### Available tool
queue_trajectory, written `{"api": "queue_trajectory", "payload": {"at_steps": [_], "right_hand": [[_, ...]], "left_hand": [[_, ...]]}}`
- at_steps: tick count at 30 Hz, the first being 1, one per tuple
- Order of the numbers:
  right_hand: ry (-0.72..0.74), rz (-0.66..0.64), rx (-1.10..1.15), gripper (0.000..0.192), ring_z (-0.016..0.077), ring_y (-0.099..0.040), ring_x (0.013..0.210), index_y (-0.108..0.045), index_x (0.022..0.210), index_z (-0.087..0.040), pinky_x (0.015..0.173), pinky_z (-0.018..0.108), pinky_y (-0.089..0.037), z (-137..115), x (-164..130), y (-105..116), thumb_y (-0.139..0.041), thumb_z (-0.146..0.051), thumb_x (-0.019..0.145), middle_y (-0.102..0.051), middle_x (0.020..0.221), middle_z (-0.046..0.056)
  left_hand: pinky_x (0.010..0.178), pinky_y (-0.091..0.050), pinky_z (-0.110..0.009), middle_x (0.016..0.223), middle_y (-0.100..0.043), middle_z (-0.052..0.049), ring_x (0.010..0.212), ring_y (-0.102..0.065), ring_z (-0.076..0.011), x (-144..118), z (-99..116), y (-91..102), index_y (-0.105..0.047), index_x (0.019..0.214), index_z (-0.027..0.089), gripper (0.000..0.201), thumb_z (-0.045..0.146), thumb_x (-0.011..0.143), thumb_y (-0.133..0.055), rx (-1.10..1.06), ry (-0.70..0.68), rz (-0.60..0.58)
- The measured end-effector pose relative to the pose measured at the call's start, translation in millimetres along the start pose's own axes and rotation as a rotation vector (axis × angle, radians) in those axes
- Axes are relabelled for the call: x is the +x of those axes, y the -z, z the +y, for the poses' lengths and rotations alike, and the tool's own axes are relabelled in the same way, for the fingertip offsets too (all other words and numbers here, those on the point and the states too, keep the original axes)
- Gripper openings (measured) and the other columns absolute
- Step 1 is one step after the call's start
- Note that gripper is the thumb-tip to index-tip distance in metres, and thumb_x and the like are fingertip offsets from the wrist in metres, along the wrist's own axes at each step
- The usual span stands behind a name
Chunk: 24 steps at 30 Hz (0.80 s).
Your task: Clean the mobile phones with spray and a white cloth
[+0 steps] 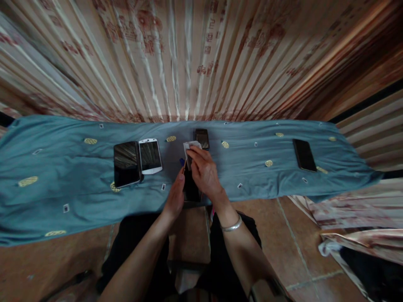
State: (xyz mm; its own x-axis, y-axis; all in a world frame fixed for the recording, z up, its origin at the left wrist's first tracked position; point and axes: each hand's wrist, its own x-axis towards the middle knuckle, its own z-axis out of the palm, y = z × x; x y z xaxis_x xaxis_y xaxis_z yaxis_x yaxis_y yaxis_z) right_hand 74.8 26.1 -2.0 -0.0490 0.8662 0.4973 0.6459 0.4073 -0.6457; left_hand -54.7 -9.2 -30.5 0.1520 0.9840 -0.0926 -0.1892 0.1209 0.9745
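Head view: I read the step in hand as wiping a dark phone (191, 188) with a small white cloth (191, 146). My left hand (175, 197) is curled round the phone's left edge, steadying it on the counter (63, 176) near its front edge, just ahead of my knees. My right hand (205, 172) lies over the phone's top, fingers closed on the cloth and pressing it down. By my judgement the next move calls for a firm hold on the left while the right hand draws the cloth along the glass.

A small black phone (202, 138) lies just behind the cloth, almost touching it, so room that way is tight. To the left, a white phone (150, 155) and a larger black one (126, 163) lie side by side, near. Another black phone (304, 154) lies well apart on the right, with bare blue covering between. The counter's front edge runs close beneath my hands.
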Motion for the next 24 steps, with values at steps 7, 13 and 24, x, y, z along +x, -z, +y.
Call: {"api": "queue_trajectory", "payload": {"at_steps": [7, 13, 24], "right_hand": [[-0.002, 0.039, -0.037, 0.045, 0.026, -0.057, 0.132, -0.066, 0.132, -0.019, 0.117, 0.049, -0.047, 4.1, 0.8, -1.5, -0.043, -0.009, 0.095, -0.064, 0.14, 0.014], [-0.031, 0.107, -0.106, 0.047, 0.025, -0.061, 0.127, -0.068, 0.129, -0.02, 0.114, 0.049, -0.05, 12.5, 0.6, -3.2, -0.041, -0.007, 0.092, -0.069, 0.131, 0.012], [-0.007, 0.074, -0.041, 0.041, 0.0253, -0.059, 0.13, -0.068, 0.128, -0.019, 0.116, 0.05, -0.048, 7.7, 2.1, 0.8, -0.043, -0.011, 0.097, -0.067, 0.137, 0.013]], "left_hand": [[0.131, -0.021, -0.046, 0.156, -0.055, -0.008, 0.153, -0.038, -0.0272, -1.2, 4.1, 0.4, -0.062, 0.141, 0.022, 0.063, 0.065, 0.098, -0.044, 0.08, -0.025, -0.031], [0.129, -0.025, -0.046, 0.152, -0.059, -0.005, 0.15, -0.043, -0.0263, -0.7, 7.2, -0.5, -0.063, 0.139, 0.025, 0.065, 0.069, 0.097, -0.041, 0.045, -0.048, -0.03], [0.13, -0.023, -0.045, 0.154, -0.057, -0.008, 0.151, -0.041, -0.0271, 0.5, 4.9, -0.4, -0.061, 0.142, 0.021, 0.069, 0.069, 0.096, -0.043, 0.064, -0.051, -0.043]]}}
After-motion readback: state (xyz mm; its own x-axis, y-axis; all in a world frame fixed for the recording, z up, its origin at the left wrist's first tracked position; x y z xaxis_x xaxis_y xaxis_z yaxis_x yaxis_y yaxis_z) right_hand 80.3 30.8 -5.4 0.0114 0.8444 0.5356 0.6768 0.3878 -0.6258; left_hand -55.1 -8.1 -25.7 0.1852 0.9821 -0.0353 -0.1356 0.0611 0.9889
